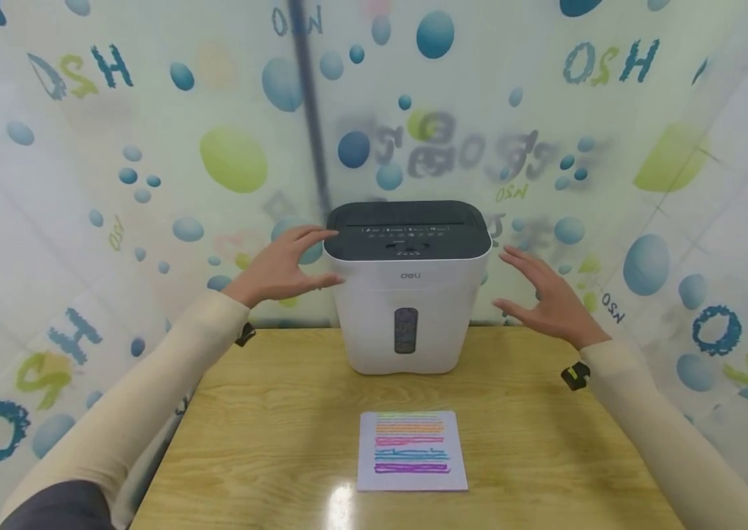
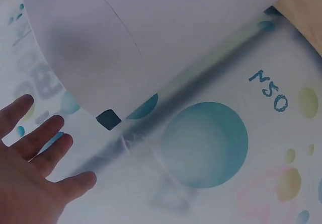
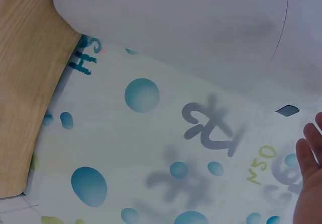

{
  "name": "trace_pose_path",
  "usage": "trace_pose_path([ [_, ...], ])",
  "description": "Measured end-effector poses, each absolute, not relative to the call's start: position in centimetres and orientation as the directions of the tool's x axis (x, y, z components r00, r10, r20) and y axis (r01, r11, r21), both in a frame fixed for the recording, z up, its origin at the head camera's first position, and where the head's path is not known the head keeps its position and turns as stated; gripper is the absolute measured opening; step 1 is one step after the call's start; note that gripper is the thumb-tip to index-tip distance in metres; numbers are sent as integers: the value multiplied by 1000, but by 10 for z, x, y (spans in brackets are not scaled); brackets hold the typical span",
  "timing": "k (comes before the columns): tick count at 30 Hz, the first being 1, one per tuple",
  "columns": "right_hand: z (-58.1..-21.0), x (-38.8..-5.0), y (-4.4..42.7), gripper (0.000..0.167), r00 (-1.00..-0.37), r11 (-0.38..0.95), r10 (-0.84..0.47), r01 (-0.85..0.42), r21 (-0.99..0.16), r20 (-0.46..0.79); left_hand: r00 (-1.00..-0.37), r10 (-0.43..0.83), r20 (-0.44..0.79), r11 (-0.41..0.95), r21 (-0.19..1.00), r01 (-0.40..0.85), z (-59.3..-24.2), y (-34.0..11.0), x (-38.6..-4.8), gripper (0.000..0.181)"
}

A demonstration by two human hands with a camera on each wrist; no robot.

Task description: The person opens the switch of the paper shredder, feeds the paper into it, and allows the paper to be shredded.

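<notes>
Looking at a tall white plastic paper shredder with a dark grey top [image 1: 407, 291], upright mid-frame near the far edge of the yellow wood-grain bench [image 1: 268, 419]. At its upper left, a bare left hand [image 1: 284, 265], fingers spread and holding nothing. Just off its right side, a bare right hand [image 1: 546, 302], likewise released, with a visible gap.

Could easily tip or skid from a lopsided push, or slip from a weak hold on smooth, tapering sides. Might also get dragged over the white sheet with rainbow marker stripes [image 1: 411, 451] at lower centre.

Can't tell about contact on the left: overlapping in the head view, seemingly apart in the left wrist view. Pale tiny print [image 1: 407, 230] up top, unreadable. Can't see much through the dark upright window [image 1: 406, 330]. Back side hidden. Right hand cut off in the right wrist view.
</notes>
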State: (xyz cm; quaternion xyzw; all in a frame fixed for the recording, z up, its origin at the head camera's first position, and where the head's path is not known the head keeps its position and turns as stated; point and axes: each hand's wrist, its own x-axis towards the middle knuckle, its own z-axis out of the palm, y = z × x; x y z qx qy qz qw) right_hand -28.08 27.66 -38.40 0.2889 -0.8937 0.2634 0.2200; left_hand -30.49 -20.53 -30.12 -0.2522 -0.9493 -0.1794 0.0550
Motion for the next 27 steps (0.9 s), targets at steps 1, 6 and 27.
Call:
trace_pose_path([
  [1,-382,-282,276,87,-728,690,-407,-641,-337,551,-866,465,185,810,306,501,-299,-203,-306,90],
  [6,-373,-288,271,83,-703,689,-425,-660,-299,571,-842,510,173,792,288,539,-287,-187,-310,89],
  [27,-358,-317,243,62,-573,637,-471,-747,-191,671,-778,626,52,751,226,620,-274,-128,-334,86],
])
